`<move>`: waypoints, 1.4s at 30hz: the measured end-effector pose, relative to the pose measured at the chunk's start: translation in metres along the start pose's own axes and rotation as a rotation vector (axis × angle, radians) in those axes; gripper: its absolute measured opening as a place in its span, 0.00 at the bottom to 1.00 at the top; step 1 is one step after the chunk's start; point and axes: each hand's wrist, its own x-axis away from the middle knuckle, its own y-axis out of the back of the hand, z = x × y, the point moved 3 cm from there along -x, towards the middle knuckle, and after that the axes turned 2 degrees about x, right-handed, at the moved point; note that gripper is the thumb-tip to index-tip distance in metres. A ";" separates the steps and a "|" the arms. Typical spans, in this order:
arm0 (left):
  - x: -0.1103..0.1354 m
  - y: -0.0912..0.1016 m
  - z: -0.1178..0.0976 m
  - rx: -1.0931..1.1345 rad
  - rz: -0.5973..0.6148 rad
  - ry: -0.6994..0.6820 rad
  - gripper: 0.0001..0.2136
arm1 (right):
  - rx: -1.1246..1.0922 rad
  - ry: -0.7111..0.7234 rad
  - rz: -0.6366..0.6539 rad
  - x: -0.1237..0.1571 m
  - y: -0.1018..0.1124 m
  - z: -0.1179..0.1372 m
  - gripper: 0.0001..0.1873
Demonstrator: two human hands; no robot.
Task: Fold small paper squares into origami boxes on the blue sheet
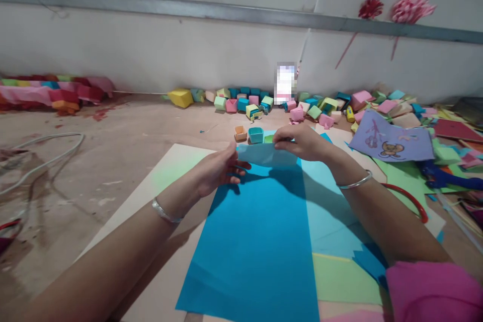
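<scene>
A large blue sheet of paper [256, 241] lies lengthwise in front of me on a cream board [166, 171]. Its far edge is folded up and back toward me. My left hand [221, 168] grips the left end of that folded edge, thumb on top. My right hand [302, 142] pinches the right end of the fold, fingers curled over it. Both wrists carry a silver bangle. A lighter blue sheet [328, 201] and a green sheet [339, 282] lie under the right side of the blue paper.
A small teal paper box [255, 135] and an orange one [240, 133] stand just beyond the fold. Several coloured paper boxes [260, 100] line the wall. Loose sheets, a purple drawing [392, 141] and a red ring [409, 201] crowd the right. Cables [41, 156] lie left.
</scene>
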 end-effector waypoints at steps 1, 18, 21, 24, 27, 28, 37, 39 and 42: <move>0.000 0.001 -0.003 -0.101 -0.045 -0.105 0.23 | -0.013 -0.022 0.034 0.000 -0.001 -0.002 0.06; 0.009 -0.002 -0.013 -0.630 -0.275 -0.554 0.12 | -0.120 -0.173 0.181 -0.001 -0.020 -0.007 0.09; 0.003 0.001 -0.009 -0.675 -0.199 -0.420 0.12 | -0.127 -0.194 0.249 -0.002 -0.028 -0.008 0.08; -0.001 0.003 -0.006 -0.815 -0.173 -0.400 0.12 | -0.063 -0.185 0.335 -0.002 -0.038 -0.008 0.07; -0.005 0.006 -0.005 -1.018 -0.235 -0.466 0.11 | 0.085 -0.162 0.416 -0.002 -0.049 -0.007 0.06; -0.007 0.007 -0.004 -1.064 -0.255 -0.479 0.10 | 0.130 -0.162 0.431 -0.001 -0.052 -0.005 0.06; -0.018 0.009 0.005 -1.271 -0.267 -0.538 0.07 | 0.462 -0.295 0.311 0.006 -0.088 0.021 0.12; -0.018 0.009 0.006 -1.306 -0.256 -0.578 0.06 | 0.500 -0.298 0.289 0.008 -0.094 0.021 0.13; -0.016 0.008 0.005 -1.333 -0.234 -0.651 0.03 | 0.526 -0.267 0.284 0.010 -0.099 0.020 0.13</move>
